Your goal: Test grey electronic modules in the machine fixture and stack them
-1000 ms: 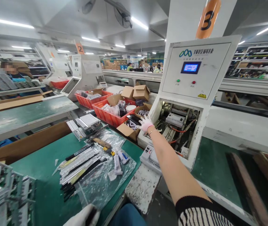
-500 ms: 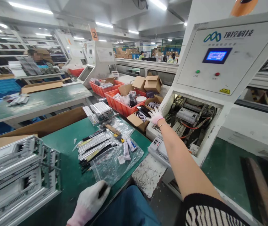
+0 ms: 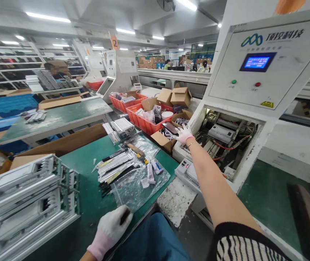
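My right hand (image 3: 184, 133), in a white and pink glove, is stretched far forward with its fingers apart. Its fingertips are at the edge of a dark phone (image 3: 170, 128), which lies over a cardboard box (image 3: 163, 141) of small white parts; whether they touch it I cannot tell. My left hand (image 3: 114, 226), gloved too, rests curled at the near table edge, close to a clear plastic bag (image 3: 133, 197). Its inner side is hidden, so anything held there cannot be made out. Below my right forearm sits a white electronic unit (image 3: 188, 173).
Stacked metal-cased units (image 3: 32, 206) stand at the left on the green table (image 3: 89, 197). Strips (image 3: 117, 168), small tubes (image 3: 151, 173) and a hammer-like tool (image 3: 136, 149) lie mid-table. Beyond are red bins (image 3: 146, 122). A machine cabinet (image 3: 261, 69) with an open bay rises at right.
The view has turned slightly left, so everything sits further right in the picture. Both hands stay about where they were. The phone's surface looks lighter now.
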The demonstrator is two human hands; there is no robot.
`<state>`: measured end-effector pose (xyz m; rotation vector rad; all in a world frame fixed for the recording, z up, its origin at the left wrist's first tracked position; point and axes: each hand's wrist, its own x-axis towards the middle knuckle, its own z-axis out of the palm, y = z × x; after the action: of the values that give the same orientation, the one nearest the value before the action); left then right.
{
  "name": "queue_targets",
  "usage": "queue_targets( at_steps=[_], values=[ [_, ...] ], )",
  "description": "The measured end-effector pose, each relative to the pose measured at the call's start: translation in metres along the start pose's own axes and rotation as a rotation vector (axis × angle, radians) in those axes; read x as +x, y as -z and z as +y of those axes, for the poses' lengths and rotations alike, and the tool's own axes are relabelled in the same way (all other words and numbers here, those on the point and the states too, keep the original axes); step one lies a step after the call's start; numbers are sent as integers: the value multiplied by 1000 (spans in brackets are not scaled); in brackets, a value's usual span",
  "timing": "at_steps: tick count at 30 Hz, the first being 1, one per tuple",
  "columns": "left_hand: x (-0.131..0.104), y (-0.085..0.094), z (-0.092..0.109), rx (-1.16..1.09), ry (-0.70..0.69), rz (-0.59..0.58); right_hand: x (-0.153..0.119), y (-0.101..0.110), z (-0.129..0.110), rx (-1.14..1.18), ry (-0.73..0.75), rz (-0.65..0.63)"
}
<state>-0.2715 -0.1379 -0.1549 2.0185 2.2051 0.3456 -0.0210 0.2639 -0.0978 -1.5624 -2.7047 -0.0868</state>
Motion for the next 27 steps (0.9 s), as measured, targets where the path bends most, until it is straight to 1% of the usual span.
queue_targets(
  at_steps=[4,8,10,12,14,16,17,18,19,20,21,22,23,24,26,27],
  values=[
    [-1,2,3,9,0,6,1,7,-3,94,-9,-10],
    [-1,7,8,23,10,1,-5,31,-4,274,28,14],
    [0,10,11,31,22,-20,-20,45,4,306,51,90],
    [2,12,14,61,52,-67,-45,57,22,309,46,191],
    [5,14,16,98,96,-122,-81,65,47,304,22,322],
    [7,15,17,127,135,-163,-126,65,77,304,-41,518],
    [8,15,18,133,145,-177,-151,61,92,312,-96,654],
    [9,15,18,136,149,-185,-177,54,107,324,-177,790],
    [10,16,19,137,149,-185,-204,43,120,329,-285,891],
    [10,16,20,136,146,-179,-231,28,131,330,-432,954],
    [9,17,20,132,141,-168,-259,10,139,325,-583,971],
    [9,17,21,126,136,-151,-286,-12,145,315,-707,942],
    [8,18,21,118,131,-131,-312,-36,147,302,-811,877],
    [8,18,22,109,127,-112,-336,-61,146,287,-874,771],
    [7,18,23,88,120,-80,-377,-109,137,230,-910,502],
    [7,18,23,78,118,-70,-392,-128,132,184,-916,390]
  ],
)
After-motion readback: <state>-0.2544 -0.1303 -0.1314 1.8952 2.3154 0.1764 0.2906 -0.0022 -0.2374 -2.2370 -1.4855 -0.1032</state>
